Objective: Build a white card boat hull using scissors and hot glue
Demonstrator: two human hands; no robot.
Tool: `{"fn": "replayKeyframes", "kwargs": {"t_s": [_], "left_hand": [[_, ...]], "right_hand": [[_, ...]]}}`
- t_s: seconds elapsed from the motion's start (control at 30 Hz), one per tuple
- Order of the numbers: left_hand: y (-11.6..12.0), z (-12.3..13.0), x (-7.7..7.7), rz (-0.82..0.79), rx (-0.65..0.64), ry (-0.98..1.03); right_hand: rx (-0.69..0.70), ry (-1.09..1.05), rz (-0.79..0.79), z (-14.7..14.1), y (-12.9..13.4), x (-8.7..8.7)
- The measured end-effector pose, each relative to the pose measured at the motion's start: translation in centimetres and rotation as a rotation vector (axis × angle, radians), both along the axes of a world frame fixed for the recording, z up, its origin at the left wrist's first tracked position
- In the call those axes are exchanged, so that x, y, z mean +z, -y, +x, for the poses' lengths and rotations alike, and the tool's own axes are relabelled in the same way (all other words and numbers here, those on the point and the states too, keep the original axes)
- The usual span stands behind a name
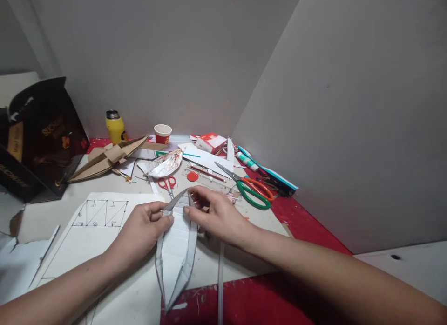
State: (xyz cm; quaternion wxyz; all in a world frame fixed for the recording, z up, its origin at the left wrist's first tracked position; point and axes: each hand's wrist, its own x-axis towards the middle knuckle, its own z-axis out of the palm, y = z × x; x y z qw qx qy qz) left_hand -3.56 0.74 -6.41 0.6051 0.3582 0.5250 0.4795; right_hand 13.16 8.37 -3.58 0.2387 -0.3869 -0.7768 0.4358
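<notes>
A folded white paper boat (pixel 176 250), long and pointed at both ends, is held between my hands above the table's front part. My left hand (pixel 145 225) pinches its left wall near the far end, thumb on the inside. On the opposite wall my right hand (pixel 218 213) grips close to the far tip, its thumb inside and its fingers curled round the outside. The fingertips behind the paper are partly hidden. Just beyond the boat's tip lie small red-handled scissors (pixel 167 184).
Large scissors (pixel 254 190) with green and orange handles lie right. Behind are a foil-like boat (pixel 165 165), a cardboard boat (pixel 111 157), a paper cup (pixel 163 133) and a yellow bottle (pixel 115 128). A drawn sheet (pixel 80 250) and a black box (pixel 42 138) are left.
</notes>
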Motion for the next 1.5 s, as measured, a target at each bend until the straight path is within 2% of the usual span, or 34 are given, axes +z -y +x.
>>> {"fn": "replayKeyframes", "kwargs": {"t_s": [0.1,0.2,0.33,0.53,0.77,0.83,0.97,1.13,1.5], "left_hand": [[0.0,-0.2,0.3,0.074,0.075,-0.059],[0.2,-0.1,0.8,0.119,0.152,-0.087],[0.4,0.1,1.0,0.129,0.199,-0.102],[0.1,-0.2,0.5,0.142,0.211,-0.112],[0.4,0.0,1.2,0.208,0.126,-0.216],[0.5,0.1,1.6,0.254,0.144,-0.285],[0.7,-0.1,1.9,0.345,0.266,-0.431],[1.0,-0.1,1.8,0.368,0.314,-0.543],[0.9,-0.1,1.3,0.425,0.255,-0.686]], "right_hand": [[-0.017,-0.047,-0.139,-0.6,1.0,0.0],[0.004,-0.166,-0.257,-1.3,1.7,-1.0],[-0.02,-0.235,-0.302,-2.3,1.8,-2.0],[0.038,-0.237,-0.336,-2.8,0.9,-2.1],[0.04,-0.291,-0.183,-2.0,0.2,-2.4],[0.061,-0.297,-0.145,-1.8,0.1,-2.5],[0.112,-0.287,-0.112,-1.4,0.2,-2.2],[0.127,-0.251,-0.08,-1.2,0.4,-1.9],[0.16,-0.178,0.009,-0.8,0.3,-2.2]]}}
